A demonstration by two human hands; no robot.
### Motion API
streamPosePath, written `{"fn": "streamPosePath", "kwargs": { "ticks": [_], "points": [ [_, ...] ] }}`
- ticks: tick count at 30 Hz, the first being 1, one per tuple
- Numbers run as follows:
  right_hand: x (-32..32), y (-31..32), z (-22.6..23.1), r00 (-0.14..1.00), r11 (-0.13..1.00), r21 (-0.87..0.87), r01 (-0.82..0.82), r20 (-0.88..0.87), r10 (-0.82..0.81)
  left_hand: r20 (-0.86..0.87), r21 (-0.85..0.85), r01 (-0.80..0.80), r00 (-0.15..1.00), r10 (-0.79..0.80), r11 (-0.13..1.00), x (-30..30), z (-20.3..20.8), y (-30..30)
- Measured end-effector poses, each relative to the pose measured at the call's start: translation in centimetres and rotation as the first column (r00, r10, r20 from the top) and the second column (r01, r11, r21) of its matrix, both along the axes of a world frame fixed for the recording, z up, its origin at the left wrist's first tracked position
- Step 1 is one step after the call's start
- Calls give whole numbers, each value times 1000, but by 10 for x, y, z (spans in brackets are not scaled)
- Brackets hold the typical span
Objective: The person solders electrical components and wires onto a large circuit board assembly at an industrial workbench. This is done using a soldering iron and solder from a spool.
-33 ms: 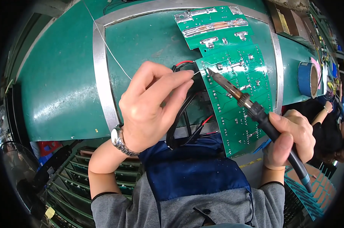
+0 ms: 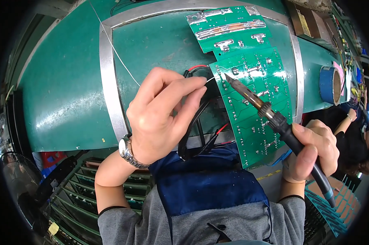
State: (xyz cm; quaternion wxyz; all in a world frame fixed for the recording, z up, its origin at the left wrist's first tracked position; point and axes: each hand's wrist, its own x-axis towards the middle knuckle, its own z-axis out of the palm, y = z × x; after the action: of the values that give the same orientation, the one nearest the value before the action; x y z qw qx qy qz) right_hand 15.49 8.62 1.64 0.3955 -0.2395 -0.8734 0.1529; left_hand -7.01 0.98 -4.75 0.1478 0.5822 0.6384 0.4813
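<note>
A green circuit board (image 2: 256, 122) lies solder side up on the green bench, its lower end reaching past the near edge. My left hand (image 2: 160, 116) is closed, pinching a thin solder wire (image 2: 120, 59) between thumb and fingertips; the wire's short end touches or nearly touches the board's upper left edge. The wire's long part trails up and left. Wrapped in my right hand (image 2: 315, 153) is a soldering iron (image 2: 288, 136) with a black handle. Its dark tip is at the board beside the wire's end; contact cannot be made out. Red and black cables (image 2: 187, 141) run under the board.
Metal strips (image 2: 110, 81) frame the bench top. A blue-sided roll (image 2: 327, 85) stands at the right, below a box (image 2: 311, 28). Slotted racks with boards (image 2: 82, 192) sit at lower left. Another person (image 2: 352, 143) is at the far right; a teal rack (image 2: 331, 200) stands lower right.
The soldering iron's tip has shifted slightly right, away from the board's left edge. My left hand has moved very slightly left, still pinching the solder wire.
</note>
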Motion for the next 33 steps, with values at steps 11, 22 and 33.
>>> {"fn": "streamPosePath", "kwargs": {
  "ticks": [11, 22, 33],
  "points": [
    [5, -7, -6, 999, 1000, 1, -26, -19, 26, -107, 6, 101, 989, -99, 995, 2, -3, -3],
    [15, -16, -2, 999, 998, -52, 23, -36, -25, -22, -11, 102, 995, -102, 995, 6, 1, -8],
    [27, -23, -3, 995, 994, -51, -98, -9, 97, -141, 46, 236, 964, -228, 971, 8, -5, -10]
  ]
}}
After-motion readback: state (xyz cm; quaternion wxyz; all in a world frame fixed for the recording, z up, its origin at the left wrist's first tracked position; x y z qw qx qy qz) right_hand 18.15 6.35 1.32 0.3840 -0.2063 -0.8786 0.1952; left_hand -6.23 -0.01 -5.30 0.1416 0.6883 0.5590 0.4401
